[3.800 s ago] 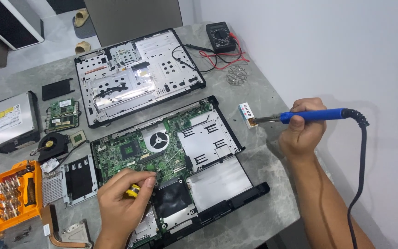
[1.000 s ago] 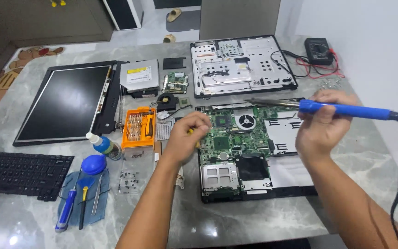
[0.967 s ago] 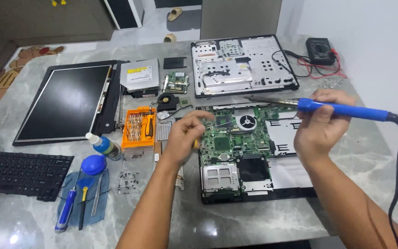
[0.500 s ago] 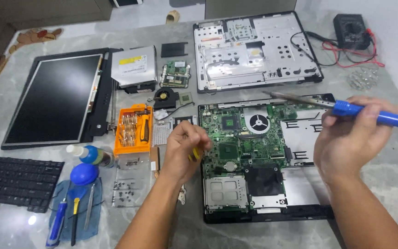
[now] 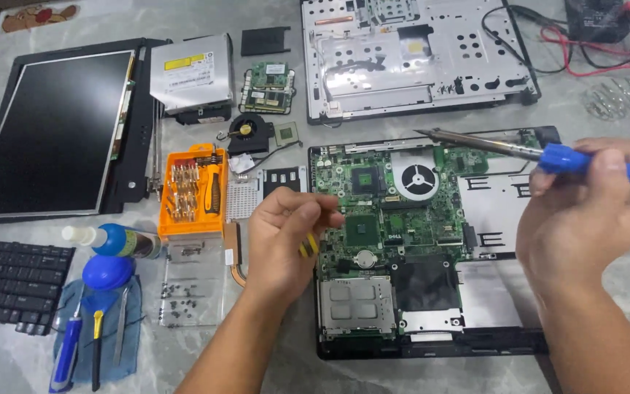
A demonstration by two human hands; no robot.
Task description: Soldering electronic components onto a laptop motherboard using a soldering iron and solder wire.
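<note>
**A:** Right hand (image 5: pixel 585 211) wrapped around the blue handle of the soldering iron (image 5: pixel 504 149), held pen-fashion, metal tip aimed left and hanging over the top edge of the green motherboard (image 5: pixel 384 208). Whether the tip touches the board, I can't tell.

**B:** And the left hand (image 5: pixel 282 237)?

**A:** Curled shut at the motherboard's left edge, fingers pinching a small yellow-and-black tool (image 5: pixel 308 246). Only a stub of it shows between the fingers.

**B:** Where does that motherboard sit?

**A:** In the black laptop base (image 5: pixel 432 343), which lies flat on the grey table (image 5: pixel 621 292). A round fan (image 5: pixel 417 177) shows near the board's upper middle.

**B:** Around it?

**A:** Above the motherboard, the silver inner cover (image 5: pixel 417 62). Up and to its right, a multimeter (image 5: pixel 596 14) with red leads. Left of the board, an orange screwdriver-bit case (image 5: pixel 191 193), and further left the detached screen panel (image 5: pixel 52 131). Above the orange case, a silver optical drive (image 5: pixel 191 73) and a small loose cooling fan (image 5: pixel 249 131). Far left of the board and lower, a black keyboard (image 5: pixel 9 281), a blue dust blower (image 5: pixel 107 270) and a blue cloth (image 5: pixel 96 335) with hand tools on it.
</note>
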